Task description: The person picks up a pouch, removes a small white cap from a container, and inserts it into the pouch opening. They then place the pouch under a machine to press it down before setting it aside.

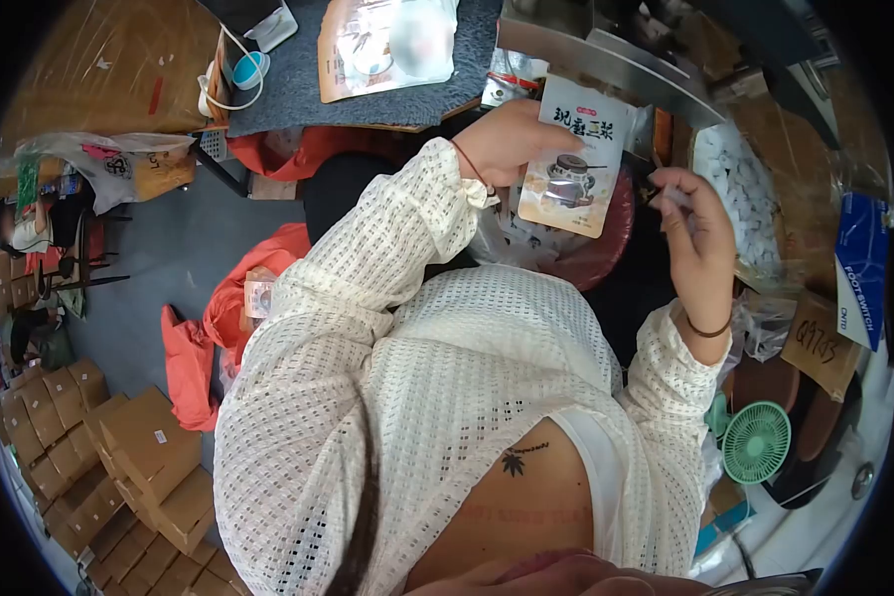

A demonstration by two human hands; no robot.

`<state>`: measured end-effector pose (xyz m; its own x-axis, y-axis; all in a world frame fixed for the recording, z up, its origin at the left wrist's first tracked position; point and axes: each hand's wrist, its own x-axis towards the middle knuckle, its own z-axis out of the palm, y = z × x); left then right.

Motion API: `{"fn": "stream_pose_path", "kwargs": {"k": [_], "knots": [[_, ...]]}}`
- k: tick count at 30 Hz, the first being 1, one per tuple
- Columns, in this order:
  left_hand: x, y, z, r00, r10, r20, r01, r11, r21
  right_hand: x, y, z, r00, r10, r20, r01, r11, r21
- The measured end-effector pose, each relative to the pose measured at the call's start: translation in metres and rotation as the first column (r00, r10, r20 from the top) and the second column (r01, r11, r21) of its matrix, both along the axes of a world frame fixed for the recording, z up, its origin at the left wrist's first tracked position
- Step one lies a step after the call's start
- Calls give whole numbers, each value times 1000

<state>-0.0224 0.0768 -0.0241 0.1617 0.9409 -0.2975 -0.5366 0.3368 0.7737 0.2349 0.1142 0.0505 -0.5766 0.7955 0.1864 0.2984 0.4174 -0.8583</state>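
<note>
Pouch, flat, glossy and white-and-tan [574, 177], is pinched by the left hand [504, 145], apparently for steadiness; the right hand [701, 221] curls narrow, any contents unclear.

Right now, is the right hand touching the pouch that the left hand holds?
No, a visible gap separates the right hand from the pouch in the left hand.

At the right edge, a blue-and-white box [861, 268] reads FOOTSWITCH and CNTD. Just below, brown cardboard [822, 360] bears a handwritten code starting Q9 (the rest is unclear). Dark Chinese characters, seemingly ending 豆浆, head the upper-centre pouch [573, 164].
</note>
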Motion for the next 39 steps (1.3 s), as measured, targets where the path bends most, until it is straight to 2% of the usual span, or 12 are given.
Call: {"fn": "stream_pose_path", "kwargs": {"k": [4, 6, 7, 9, 10, 14, 17, 21, 24, 31, 35, 39], "knots": [[-9, -8, -3, 862, 219, -457, -147, 971, 188, 9, -2, -2, 984, 63, 168, -69, 997, 30], [-39, -22, 5, 435, 445, -783, -304, 891, 338, 15, 1, -4, 976, 41, 215, -68, 991, 117], [-62, -25, -1, -96, 672, -735, -212, 707, 674, 16, 1, -6, 983, 3, 183, -31, 988, 152], [-98, -44, -5, -671, 516, -532, 98, 773, 627, 15, -2, -8, 995, -65, 82, 56, 993, 106], [-100, -58, -8, -674, 489, -554, 184, 837, 515, 11, -5, -7, 995, -101, 16, 101, 995, 27], [-87, -89, -8, -397, 558, -729, 386, 822, 419, 4, -1, -11, 998, -64, 1, 64, 996, 68], [-64, -93, 10, 283, 436, -854, -63, 897, 437, -15, -1, -4, 991, 81, 104, -100, 977, 188], [-27, -84, 19, 605, 339, -721, -77, 926, 371, -37, -12, -6, 979, 203, -14, -200, 973, 117], [-8, -79, 17, 595, 299, -746, -5, 930, 368, -40, -12, 10, 987, 50, -155, -67, 992, -107], [29, -76, 25, 938, -44, -344, 72, 995, 69, -30, -1, 16, 981, 130, 146, -174, 923, 342], [40, -73, 15, 949, -203, -243, 217, 976, 32, -16, 2, 16, 963, 136, 233, -192, 952, 238], [32, -60, 10, 931, -214, -297, 239, 970, 47, 7, 10, 12, 970, -237, 53, 225, 959, 169]]}}
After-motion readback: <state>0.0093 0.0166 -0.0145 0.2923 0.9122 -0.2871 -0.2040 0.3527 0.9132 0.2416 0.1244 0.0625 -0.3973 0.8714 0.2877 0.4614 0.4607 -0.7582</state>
